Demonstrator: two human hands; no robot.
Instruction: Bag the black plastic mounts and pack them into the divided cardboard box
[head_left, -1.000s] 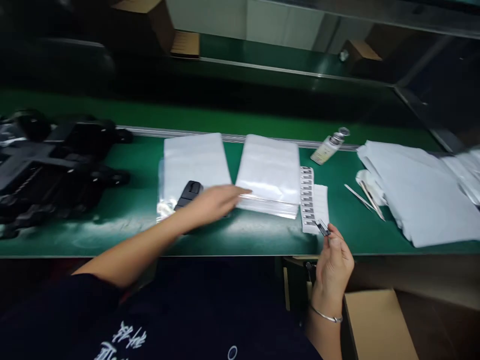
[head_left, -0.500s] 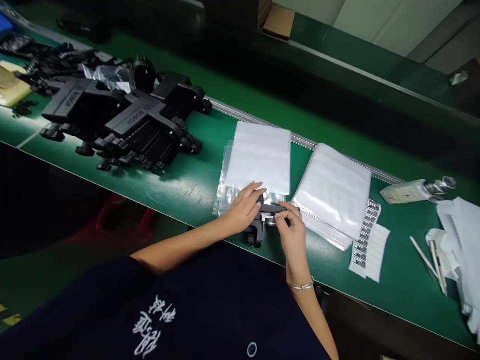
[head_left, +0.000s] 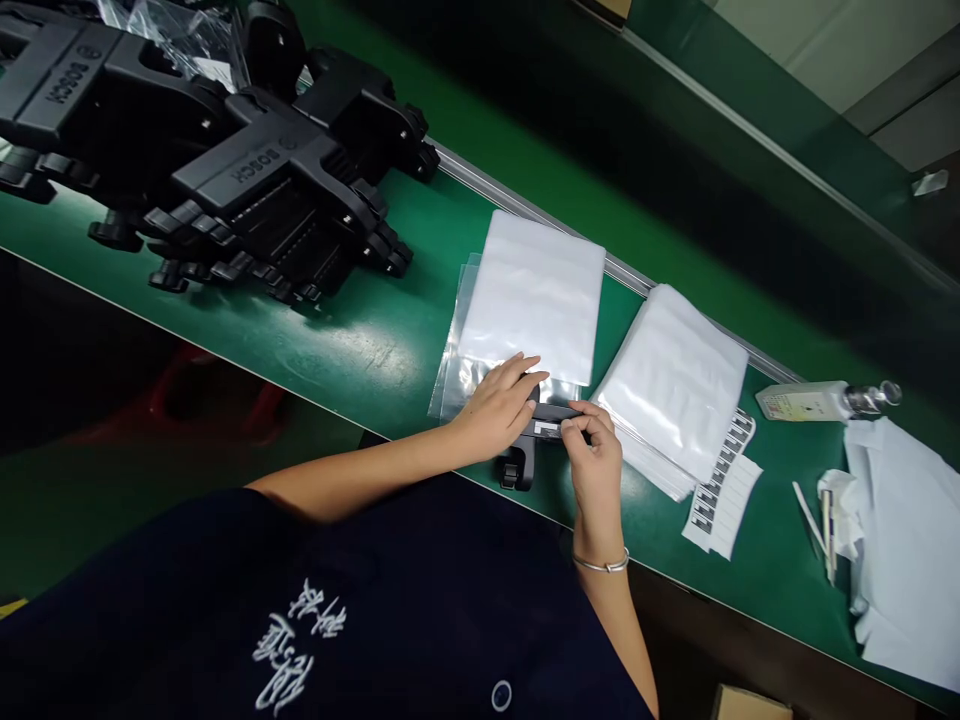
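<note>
A black plastic clamp-like part (head_left: 519, 466) lies at the front edge of the green table, partly covered by my hands. My left hand (head_left: 491, 415) rests over its left end, fingers closed round it. On the part's narrow side is a small white label (head_left: 547, 429) with dark print. My right hand (head_left: 596, 455) pinches at the label's right end, its fingertips against the black part. Just beyond my left hand is a stack of white sheets in clear plastic bags (head_left: 536, 290). A second bagged stack (head_left: 679, 385) sits to the right of it.
Several black BOSCH-marked parts (head_left: 259, 160) are piled at the left. Sheets of printed labels (head_left: 724, 490) lie beside the right stack. Further right are a clear bottle (head_left: 806, 401), a pen (head_left: 828, 535) and white wrapping sheets (head_left: 907, 560). A metal rail (head_left: 622, 270) borders the table's far side.
The camera view has shifted and turned, bringing the black pile closer. My hands stay on the same part, and my right thumb remains at the label's right end.
</note>
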